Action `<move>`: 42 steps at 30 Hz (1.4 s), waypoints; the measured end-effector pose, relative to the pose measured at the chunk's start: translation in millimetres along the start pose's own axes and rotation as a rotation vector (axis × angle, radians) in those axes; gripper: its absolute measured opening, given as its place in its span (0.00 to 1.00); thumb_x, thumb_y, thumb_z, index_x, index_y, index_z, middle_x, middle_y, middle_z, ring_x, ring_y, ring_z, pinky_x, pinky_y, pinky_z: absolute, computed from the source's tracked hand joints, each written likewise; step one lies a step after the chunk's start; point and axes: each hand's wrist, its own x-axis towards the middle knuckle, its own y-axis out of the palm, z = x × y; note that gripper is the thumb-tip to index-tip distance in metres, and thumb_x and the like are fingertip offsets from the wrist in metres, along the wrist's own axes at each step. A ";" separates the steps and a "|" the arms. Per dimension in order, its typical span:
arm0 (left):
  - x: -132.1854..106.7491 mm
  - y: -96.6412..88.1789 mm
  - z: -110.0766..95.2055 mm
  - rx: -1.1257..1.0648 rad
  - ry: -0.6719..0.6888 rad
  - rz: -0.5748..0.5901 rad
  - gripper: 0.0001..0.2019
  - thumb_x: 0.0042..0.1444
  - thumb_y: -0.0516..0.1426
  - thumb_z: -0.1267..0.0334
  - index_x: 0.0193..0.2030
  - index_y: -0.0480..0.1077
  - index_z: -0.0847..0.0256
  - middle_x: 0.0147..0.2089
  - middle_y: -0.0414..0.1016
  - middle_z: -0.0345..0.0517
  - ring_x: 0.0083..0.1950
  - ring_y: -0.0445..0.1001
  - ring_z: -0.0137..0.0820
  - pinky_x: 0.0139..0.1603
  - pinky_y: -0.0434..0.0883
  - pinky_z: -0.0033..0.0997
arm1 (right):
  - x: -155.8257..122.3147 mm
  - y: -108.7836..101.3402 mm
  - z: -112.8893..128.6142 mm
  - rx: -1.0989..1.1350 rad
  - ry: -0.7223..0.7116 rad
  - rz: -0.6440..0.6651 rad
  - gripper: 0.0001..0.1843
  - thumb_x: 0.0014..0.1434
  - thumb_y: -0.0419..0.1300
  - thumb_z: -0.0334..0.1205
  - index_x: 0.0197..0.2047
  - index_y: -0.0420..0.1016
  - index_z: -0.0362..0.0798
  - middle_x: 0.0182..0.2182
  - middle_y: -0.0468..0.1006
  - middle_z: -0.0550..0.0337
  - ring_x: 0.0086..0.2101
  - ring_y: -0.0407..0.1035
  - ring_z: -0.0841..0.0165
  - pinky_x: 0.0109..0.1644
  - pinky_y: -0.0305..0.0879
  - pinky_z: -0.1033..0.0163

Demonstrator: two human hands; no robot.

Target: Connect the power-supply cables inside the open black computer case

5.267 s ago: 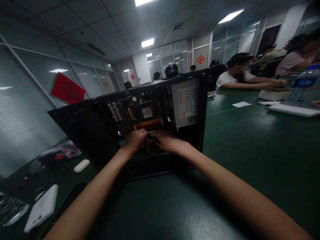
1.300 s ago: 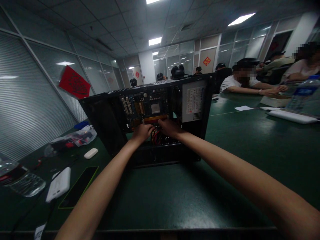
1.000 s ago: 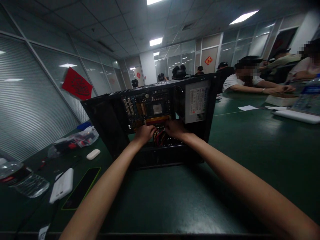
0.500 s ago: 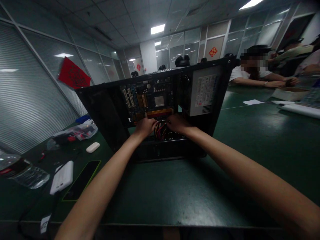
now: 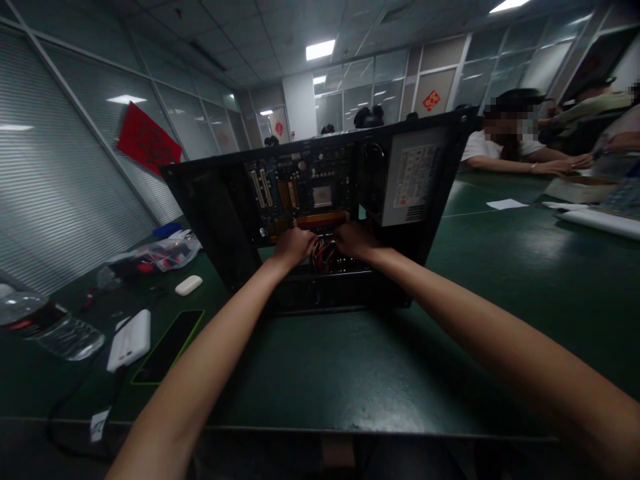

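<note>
An open black computer case (image 5: pixel 207 213) stands on the table, its inside facing me. Within it are a motherboard (image 5: pixel 310 170) and, at upper right, a silver power supply (image 5: pixel 411 177). My left hand (image 5: pixel 294 248) is closed at the lower edge of the motherboard, just under the orange and yellow slots (image 5: pixel 324 219). Close by on the right, my right hand (image 5: pixel 356 240) is also closed, its fingers curled inward. Coloured cables (image 5: pixel 324 259) bunch between and below both hands. Whatever the fingertips grip is hidden by the hands and shadow.
On the green table (image 5: pixel 300 373), to the left, lie a phone (image 5: pixel 167 347), a white power bank (image 5: pixel 130 340), a water bottle (image 5: pixel 55 327), a white earbud case (image 5: pixel 189 285) and a plastic bag (image 5: pixel 155 260). A person (image 5: pixel 515 140) sits at the right beyond a box (image 5: pixel 580 189).
The view has shifted slightly, so the table items appear a little higher. Both hands stay closed at about the same spot inside the case, with only small finger movement.
</note>
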 end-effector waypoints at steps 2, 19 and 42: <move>0.7 2.9 1.7 -0.002 0.000 -0.005 0.17 0.67 0.51 0.59 0.48 0.80 0.58 0.45 0.82 0.54 0.45 0.80 0.42 0.42 0.71 0.35 | 1.5 1.2 -0.6 -0.009 0.001 0.003 0.15 0.61 0.55 0.33 0.43 0.83 0.42 0.43 0.83 0.43 0.44 0.77 0.57 0.43 0.66 0.63; -42.6 -9.7 24.7 -0.325 -0.103 0.039 0.33 0.69 0.40 0.43 0.33 0.79 0.61 0.29 0.80 0.47 0.34 0.78 0.35 0.39 0.69 0.29 | -50.5 -17.4 -10.0 0.080 -0.143 0.045 0.24 0.72 0.47 0.49 0.50 0.81 0.47 0.46 0.83 0.50 0.47 0.76 0.61 0.50 0.66 0.64; -132.5 -9.5 -21.9 0.091 -0.310 -0.066 0.38 0.58 0.45 0.28 0.42 0.81 0.60 0.37 0.81 0.62 0.41 0.80 0.52 0.37 0.71 0.40 | -122.1 -1.9 12.5 -0.197 0.035 -0.136 0.41 0.59 0.48 0.74 0.40 0.82 0.42 0.38 0.82 0.39 0.41 0.78 0.52 0.41 0.68 0.58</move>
